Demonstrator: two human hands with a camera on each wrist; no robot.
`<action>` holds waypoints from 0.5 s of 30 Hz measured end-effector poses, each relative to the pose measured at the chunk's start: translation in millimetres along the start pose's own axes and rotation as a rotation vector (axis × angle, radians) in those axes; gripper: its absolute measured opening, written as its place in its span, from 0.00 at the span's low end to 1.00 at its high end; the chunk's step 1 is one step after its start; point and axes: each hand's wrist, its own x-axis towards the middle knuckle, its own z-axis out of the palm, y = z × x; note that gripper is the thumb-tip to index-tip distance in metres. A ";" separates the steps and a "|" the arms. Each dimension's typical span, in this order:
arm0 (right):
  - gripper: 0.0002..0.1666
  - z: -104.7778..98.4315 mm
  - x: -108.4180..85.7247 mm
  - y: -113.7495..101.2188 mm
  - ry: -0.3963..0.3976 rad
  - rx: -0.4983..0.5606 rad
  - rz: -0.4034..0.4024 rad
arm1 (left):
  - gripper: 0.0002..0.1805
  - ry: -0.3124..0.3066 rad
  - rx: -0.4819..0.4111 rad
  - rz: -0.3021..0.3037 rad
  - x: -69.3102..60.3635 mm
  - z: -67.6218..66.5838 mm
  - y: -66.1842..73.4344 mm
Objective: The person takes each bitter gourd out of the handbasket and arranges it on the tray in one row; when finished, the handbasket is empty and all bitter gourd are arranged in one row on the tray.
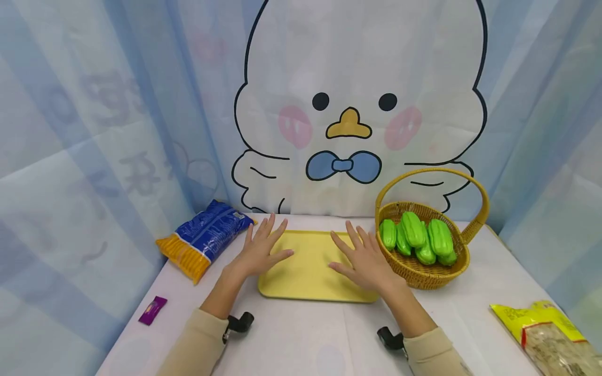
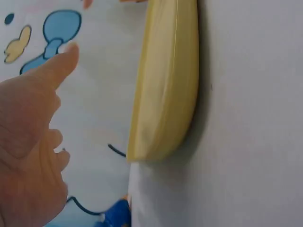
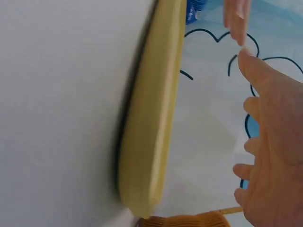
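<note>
Several green ribbed pieces (image 1: 413, 230) lie in a basket (image 1: 420, 279); left hand (image 1: 256, 257) and right hand (image 1: 366, 262) spread fingers (image 1: 277, 233) wide near a tray (image 1: 305, 269).

The forearms were partly covered by beige sleeves, a left sleeve (image 1: 195, 342) and a right sleeve (image 1: 435, 352), by which the wrists were left exposed. Soft creases were shown in the cloth near each cuff, and each edge was finished in the same beige. Beside the inner edges of the cuffs, small black devices were worn: a left wrist device (image 1: 242, 322) and a right wrist device (image 1: 390, 338). Each was shaped with a stubby, rounded head, joined to a narrower dark part near the cuff. The left grip (image 1: 261, 254) and the right grip (image 1: 364, 262) were formed by bare hands.
</note>
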 end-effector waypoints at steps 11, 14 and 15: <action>0.49 -37.2 -3.2 14.3 0.108 0.045 0.046 | 0.46 -0.090 -0.349 -0.062 -1.5 18.6 -44.0; 0.48 -44.3 -4.8 24.9 0.120 0.096 0.084 | 0.42 -0.104 -0.336 -0.038 -2.3 24.0 -51.3; 0.48 -45.8 -5.2 29.0 0.129 0.124 0.089 | 0.41 -0.106 -0.331 -0.035 -2.7 24.8 -53.5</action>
